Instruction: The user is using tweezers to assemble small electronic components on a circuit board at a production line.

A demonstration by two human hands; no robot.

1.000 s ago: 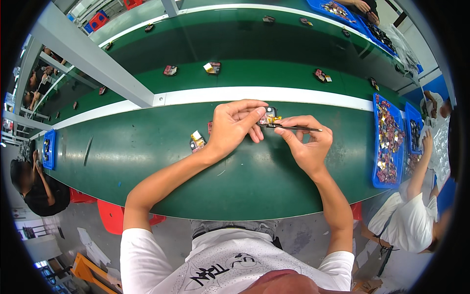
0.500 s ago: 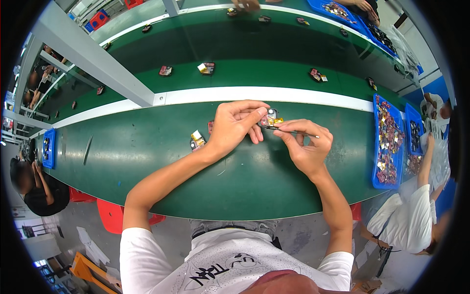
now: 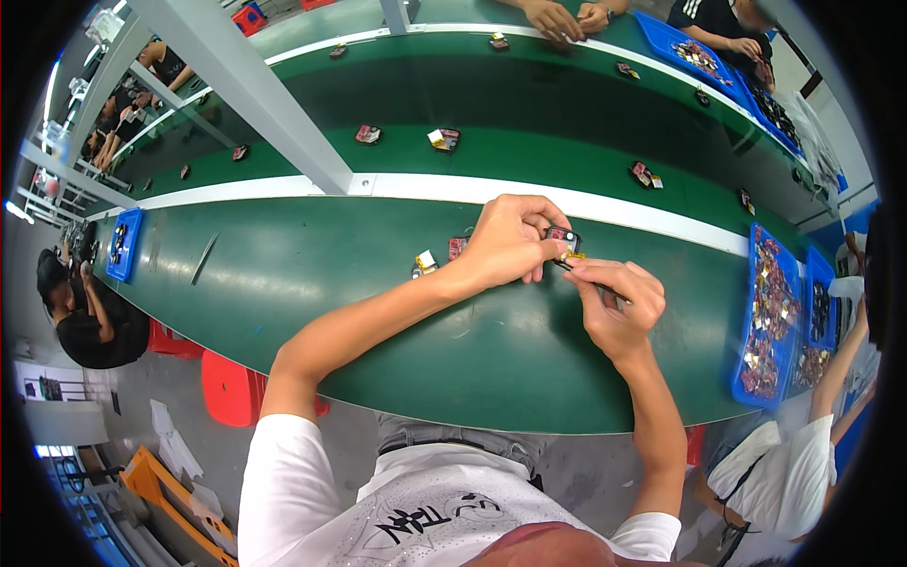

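My left hand (image 3: 510, 241) is closed on a small electronic module (image 3: 564, 236), a black case with a red circuit board and a yellow piece at its lower edge. In my right hand (image 3: 622, 300) the fingers pinch a thin dark tool (image 3: 563, 266), whose tip meets the module's near edge. Most of that tool is hidden by my fingers, so its kind cannot be made out. Beside my left wrist lie a second module with a silver-and-yellow piece (image 3: 425, 263) and a red-boarded one (image 3: 458, 248), partly covered by my hand.
Blue trays of parts (image 3: 742, 364) stand at the right end of the green table (image 3: 378, 369); a smaller blue tray (image 3: 124, 246) is far left, near a thin metal strip (image 3: 204, 258). Beyond a white rail (image 3: 529, 200), modules sit on a green belt (image 3: 529, 156). A grey post (image 3: 255, 94) rises left. Co-workers sit around.
The whole view has shifted, so the table and trays appear further right and lower. Both hands keep their hold at the module. Across the belt, a co-worker's hands show more fully.
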